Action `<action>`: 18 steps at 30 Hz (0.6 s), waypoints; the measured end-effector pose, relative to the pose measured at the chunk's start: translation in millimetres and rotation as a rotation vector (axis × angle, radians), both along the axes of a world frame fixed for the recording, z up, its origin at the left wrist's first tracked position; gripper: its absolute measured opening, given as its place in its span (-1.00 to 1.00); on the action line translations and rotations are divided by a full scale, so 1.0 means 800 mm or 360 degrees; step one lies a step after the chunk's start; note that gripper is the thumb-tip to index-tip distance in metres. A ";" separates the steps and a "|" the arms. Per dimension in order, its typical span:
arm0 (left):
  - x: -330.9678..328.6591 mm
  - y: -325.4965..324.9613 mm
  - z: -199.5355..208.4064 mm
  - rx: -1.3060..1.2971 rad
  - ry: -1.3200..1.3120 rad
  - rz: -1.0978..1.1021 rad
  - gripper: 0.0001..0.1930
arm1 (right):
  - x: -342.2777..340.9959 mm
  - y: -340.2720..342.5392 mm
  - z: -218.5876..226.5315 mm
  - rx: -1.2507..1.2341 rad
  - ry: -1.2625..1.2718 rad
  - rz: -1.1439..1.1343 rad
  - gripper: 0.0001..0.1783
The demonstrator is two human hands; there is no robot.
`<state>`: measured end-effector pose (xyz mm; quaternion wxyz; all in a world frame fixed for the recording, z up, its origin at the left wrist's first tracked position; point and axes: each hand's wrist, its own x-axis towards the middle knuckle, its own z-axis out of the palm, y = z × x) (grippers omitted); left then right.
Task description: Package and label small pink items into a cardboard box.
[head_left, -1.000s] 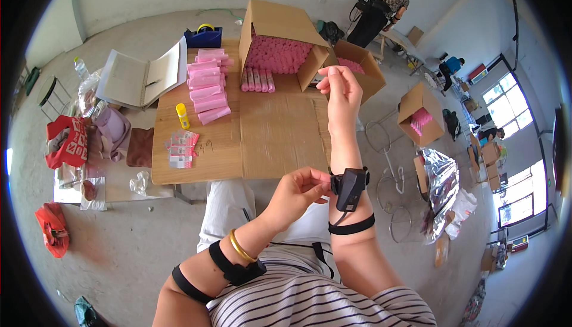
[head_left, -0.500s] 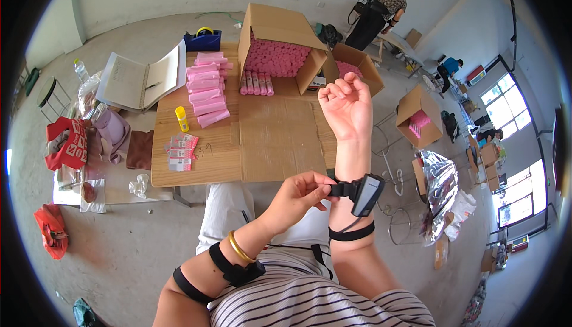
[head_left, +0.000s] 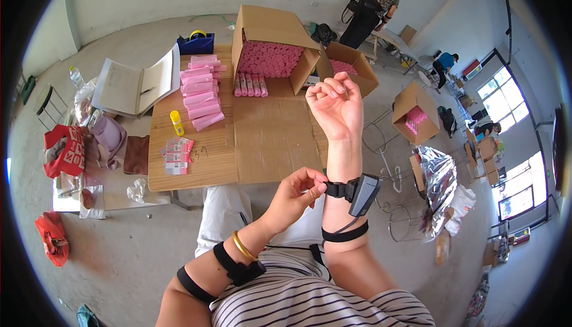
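Observation:
My left hand [head_left: 298, 198] pinches the loose end of a black wrist strap [head_left: 339, 190] between thumb and fingers. The strap goes round my right wrist and carries a grey and black device [head_left: 365, 195]. My right hand [head_left: 338, 108] is raised, palm toward me, with its fingers loosely curled and nothing in them. A second black band [head_left: 345, 233] circles my right forearm below the device. On my left forearm are a gold bangle [head_left: 239, 246], two black bands and a small black box [head_left: 246, 273].
The wooden table [head_left: 208, 175] bears a flattened cardboard sheet [head_left: 274, 142], pink packets [head_left: 199, 89], a glue stick [head_left: 177, 122], labels [head_left: 177, 155], a tape dispenser [head_left: 195, 43] and an open binder [head_left: 128, 89]. A carton [head_left: 274, 22] holds many pink tubes. Other people work farther off.
Both my hands have shifted slightly left in the picture, as has the table. My left fingers still hold the strap end; my right hand remains raised and curled.

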<state>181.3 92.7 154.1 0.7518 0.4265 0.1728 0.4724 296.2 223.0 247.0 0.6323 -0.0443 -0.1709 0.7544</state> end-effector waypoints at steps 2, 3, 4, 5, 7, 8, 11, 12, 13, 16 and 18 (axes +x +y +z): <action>0.002 0.000 -0.003 -0.0013 -0.0015 0.0034 -0.88 | -0.001 0.001 -0.003 -0.0008 0.0020 0.0010 -0.90; 0.003 0.000 -0.004 -0.0011 -0.0015 0.0032 -0.88 | -0.002 0.002 -0.006 -0.0010 0.0040 0.0037 -0.91; 0.003 0.000 -0.006 -0.0035 -0.0007 0.0019 -0.88 | -0.003 0.003 -0.008 -0.0012 0.0060 0.0062 -0.92; 0.003 0.000 -0.007 -0.0060 0.0003 0.0010 -0.88 | -0.006 0.002 -0.009 -0.0018 0.0061 0.0042 -0.92; 0.000 0.001 -0.008 -0.0090 0.0005 -0.0073 -0.88 | -0.017 0.003 -0.013 0.0041 0.0056 0.0066 -0.92; -0.001 0.001 -0.008 -0.0118 0.0006 -0.0162 -0.88 | -0.021 0.003 -0.015 0.0101 0.0050 0.0083 -0.91; -0.004 -0.001 -0.008 -0.0081 0.0053 -0.0130 -0.90 | -0.031 0.006 -0.026 0.0173 -0.0185 0.0017 -0.88; -0.007 0.000 -0.008 -0.0073 0.0060 -0.0143 -0.90 | -0.032 0.008 -0.028 0.0178 -0.0284 -0.0059 -0.87; -0.011 0.001 -0.009 -0.0098 0.0162 -0.0109 -0.91 | -0.032 0.008 -0.032 0.0108 -0.0428 -0.0158 -0.86; -0.030 0.011 -0.027 -0.0022 0.0366 -0.0038 -0.89 | -0.034 0.018 -0.048 0.0205 -0.1545 -0.0799 -0.82; -0.046 0.013 -0.031 -0.0091 0.0520 0.0116 -0.82 | -0.038 0.010 -0.048 0.0715 -0.2716 -0.1330 -0.88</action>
